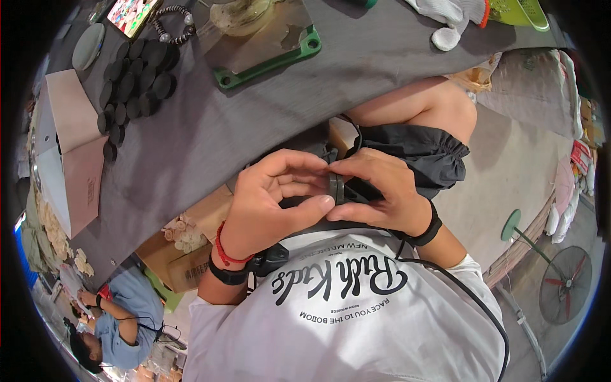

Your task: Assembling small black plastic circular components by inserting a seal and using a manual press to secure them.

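Note:
In front of my chest, beyond the near edge of the grey table, a small black round disc (pixel 336 189) is held edge-on between both hands. It looks like two thin layers face to face. My left hand (pixel 270 191) grips it from the left with fingertips and thumb. From the right, the curled thumb and fingers of my right hand (pixel 385 194) pinch its other side. Several similar black discs (pixel 130 86) lie heaped on the table at the upper left.
The grey table (pixel 191 146) bears a pink box (pixel 76 121), phone (pixel 132 16), bead bracelet (pixel 173 24), oval silvery object (pixel 88 46), green-edged board (pixel 267 63), white glove (pixel 452 19) and green basket (pixel 519 14). A floor fan (pixel 566 283) stands right; a co-worker (pixel 127 318) sits lower left.

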Available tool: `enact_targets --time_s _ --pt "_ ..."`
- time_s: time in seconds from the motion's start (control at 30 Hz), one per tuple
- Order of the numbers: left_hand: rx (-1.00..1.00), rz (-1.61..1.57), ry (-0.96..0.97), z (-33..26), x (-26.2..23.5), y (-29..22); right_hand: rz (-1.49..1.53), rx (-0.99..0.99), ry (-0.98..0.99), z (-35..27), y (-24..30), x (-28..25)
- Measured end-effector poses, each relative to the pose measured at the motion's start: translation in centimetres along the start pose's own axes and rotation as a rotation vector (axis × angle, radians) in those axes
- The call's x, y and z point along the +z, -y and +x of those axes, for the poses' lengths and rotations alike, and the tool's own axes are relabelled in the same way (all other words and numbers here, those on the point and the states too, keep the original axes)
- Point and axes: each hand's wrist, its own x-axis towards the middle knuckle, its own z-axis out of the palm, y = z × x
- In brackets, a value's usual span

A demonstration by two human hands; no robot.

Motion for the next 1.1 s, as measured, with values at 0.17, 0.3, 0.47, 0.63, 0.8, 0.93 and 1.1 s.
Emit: enact_targets --time_s 0.17,0.3,0.47,0.63,0.8,0.93,1.1 --pt "0.13 -0.021 -0.031 0.1 0.2 0.4 0.164 0.171 -0.056 -0.6 -0.1 0.1" --pt "0.167 -0.04 -0.078 0.3 -0.3 0.4 -0.054 0.193 0.027 -0.6 -0.5 0.4" --pt "0.19 -0.019 -0.089 0.2 -0.4 0.6 -0.048 0.189 0.009 -0.7 -0.1 0.6" --pt "0.189 -0.035 -0.083 0.1 -0.5 0.6 -0.091 0.157 0.024 -0.4 0.0 0.7" --pt "0.182 -0.052 -0.027 0.0 -0.8 0.7 -0.066 0.099 0.018 0.0 0.3 0.8" --pt "0.106 -0.129 0.051 0.1 -0.9 0.7 -0.088 -0.026 -0.004 0.5 0.5 0.5" --pt "0.162 -0.228 -0.042 0.3 0.0 0.9 -0.187 -0.013 -0.201 0.5 0.6 1.5"
